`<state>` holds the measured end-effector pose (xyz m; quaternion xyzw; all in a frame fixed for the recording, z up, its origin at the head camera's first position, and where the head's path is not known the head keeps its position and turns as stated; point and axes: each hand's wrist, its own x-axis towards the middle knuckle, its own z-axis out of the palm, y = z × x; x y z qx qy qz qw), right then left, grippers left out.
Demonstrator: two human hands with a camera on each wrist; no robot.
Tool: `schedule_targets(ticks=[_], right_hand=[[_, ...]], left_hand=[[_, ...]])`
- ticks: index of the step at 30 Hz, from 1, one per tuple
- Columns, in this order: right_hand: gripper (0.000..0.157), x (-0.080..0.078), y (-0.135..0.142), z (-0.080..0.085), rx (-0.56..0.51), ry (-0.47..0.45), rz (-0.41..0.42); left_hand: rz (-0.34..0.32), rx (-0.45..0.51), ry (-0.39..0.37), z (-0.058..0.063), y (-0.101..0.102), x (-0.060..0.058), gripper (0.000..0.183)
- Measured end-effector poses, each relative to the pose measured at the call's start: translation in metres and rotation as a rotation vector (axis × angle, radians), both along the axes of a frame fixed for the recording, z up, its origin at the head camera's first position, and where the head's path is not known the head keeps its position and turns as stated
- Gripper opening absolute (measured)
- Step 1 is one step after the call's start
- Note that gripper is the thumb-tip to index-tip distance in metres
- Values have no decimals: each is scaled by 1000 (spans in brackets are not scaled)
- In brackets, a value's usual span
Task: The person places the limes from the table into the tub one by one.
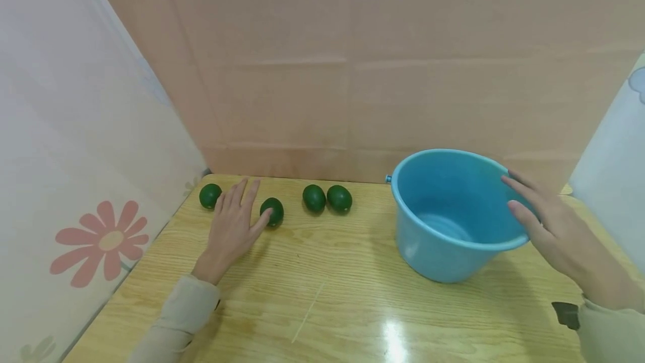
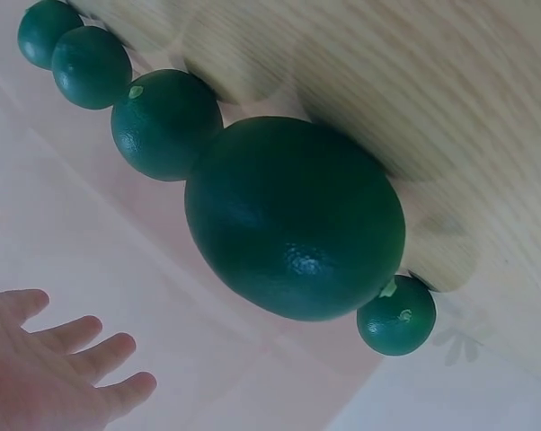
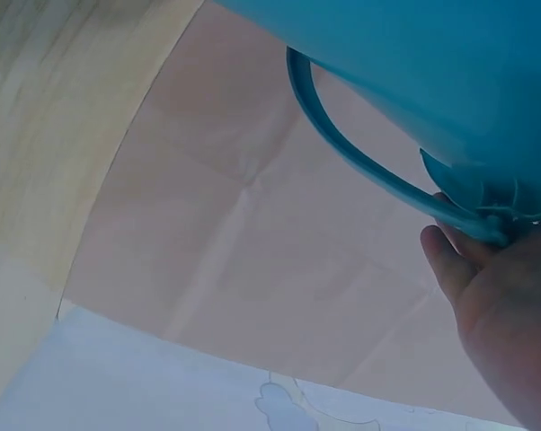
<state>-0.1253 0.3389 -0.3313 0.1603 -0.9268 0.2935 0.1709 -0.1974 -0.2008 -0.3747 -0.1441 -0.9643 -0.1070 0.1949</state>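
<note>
My left hand (image 1: 234, 228) reaches over the table with its fingers spread and holds nothing. Its thumb overlaps a dark green lime (image 1: 271, 210), and another lime (image 1: 209, 196) lies just left of its fingers. In the left wrist view a large, close lime (image 2: 293, 220) fills the middle; the hand hides it in the head view. Two more limes, one (image 1: 314, 199) beside the other (image 1: 340, 199), lie farther right. My right hand (image 1: 554, 223) is at the right rim of a light blue bucket (image 1: 433, 251), fingers fairly straight, beside the handle's (image 3: 360, 162) end.
The wooden table (image 1: 282, 307) reaches back to a pinkish sheet (image 1: 302, 99). A pale sheet with a red flower (image 1: 108, 242) stands along the left edge, and another pale sheet (image 1: 615, 184) along the right. The bucket's inside shows only its bare bottom.
</note>
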Motion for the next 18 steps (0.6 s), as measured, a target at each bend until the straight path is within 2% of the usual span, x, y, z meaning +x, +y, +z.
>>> schedule_targets(ticks=[5, 9, 18], right_hand=[[53, 2, -4, -6, -9, 71, 14], [54, 4, -4, -8, -7, 93, -1], [51, 7, -4, -11, 65, 172, -52]], left_hand=[[9, 4, 1, -2, -3, 1, 71], [19, -1, 5, -2, -5, 2, 71], [35, -29, 37, -5, -11, 4, 71]])
